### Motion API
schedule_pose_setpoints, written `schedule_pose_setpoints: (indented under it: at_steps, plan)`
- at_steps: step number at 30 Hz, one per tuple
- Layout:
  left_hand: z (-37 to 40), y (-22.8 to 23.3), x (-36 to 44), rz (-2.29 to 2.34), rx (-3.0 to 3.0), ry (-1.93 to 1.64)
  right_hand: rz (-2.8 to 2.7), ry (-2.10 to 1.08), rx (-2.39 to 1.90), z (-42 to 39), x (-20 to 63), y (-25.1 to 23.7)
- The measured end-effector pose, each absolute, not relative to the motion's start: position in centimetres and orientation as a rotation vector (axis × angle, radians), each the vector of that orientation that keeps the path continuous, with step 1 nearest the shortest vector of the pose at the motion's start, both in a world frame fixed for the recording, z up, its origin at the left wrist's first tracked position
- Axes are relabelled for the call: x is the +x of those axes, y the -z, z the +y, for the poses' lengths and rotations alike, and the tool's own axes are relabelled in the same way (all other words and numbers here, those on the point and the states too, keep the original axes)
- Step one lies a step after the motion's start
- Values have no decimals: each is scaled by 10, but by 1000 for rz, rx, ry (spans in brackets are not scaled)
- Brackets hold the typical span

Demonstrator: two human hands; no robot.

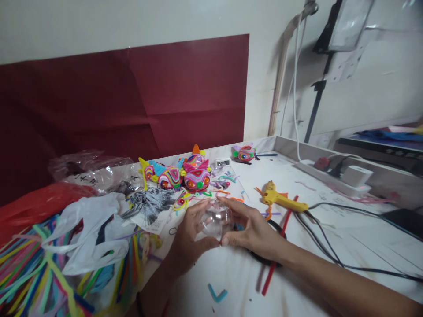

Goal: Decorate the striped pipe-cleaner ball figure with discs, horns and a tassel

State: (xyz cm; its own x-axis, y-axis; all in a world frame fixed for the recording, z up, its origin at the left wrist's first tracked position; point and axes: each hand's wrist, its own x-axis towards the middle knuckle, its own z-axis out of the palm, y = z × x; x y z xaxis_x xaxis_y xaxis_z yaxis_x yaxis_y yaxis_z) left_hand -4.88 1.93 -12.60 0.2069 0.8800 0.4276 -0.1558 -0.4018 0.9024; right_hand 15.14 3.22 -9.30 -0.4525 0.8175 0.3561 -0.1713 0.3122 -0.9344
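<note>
Between my two hands is a clear plastic ball [216, 220], see-through and shiny. My left hand [191, 233] curls round its left side, while my right hand [249, 226] grips the right side. Both thumbs meet low on the ball's near face. On the table below lies a bent light-blue pipe cleaner [217, 293]. A red stick [276, 259] rests to the right, partly behind my right wrist. Just beyond the ball sit several colourful pipe-cleaner animal heads [196, 178] with coiled stripes and bead-like eyes.
A yellow glue gun [286, 200] lies at right, its black cable trailing across the table. Bundled coloured pipe cleaners [39, 273] and a white plastic bag [95, 233] fill the left. Behind stand a power strip [333, 178], a small digital display [223, 163] and another striped head [244, 152].
</note>
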Motion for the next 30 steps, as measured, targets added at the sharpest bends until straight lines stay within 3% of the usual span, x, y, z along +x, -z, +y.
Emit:
schedule_pose_setpoints:
  at_steps: [6,21,30]
  plan:
    - [21,125,-51,662,1560,-1372,-1652,-1234,-588,31,150,90]
    - [14,114,-50,557,1790,-1368,-1504,-1561,-492,28,150,83]
    - [22,123,-47,523,1614,-1426,-1560,-1348,-613,29,147,92]
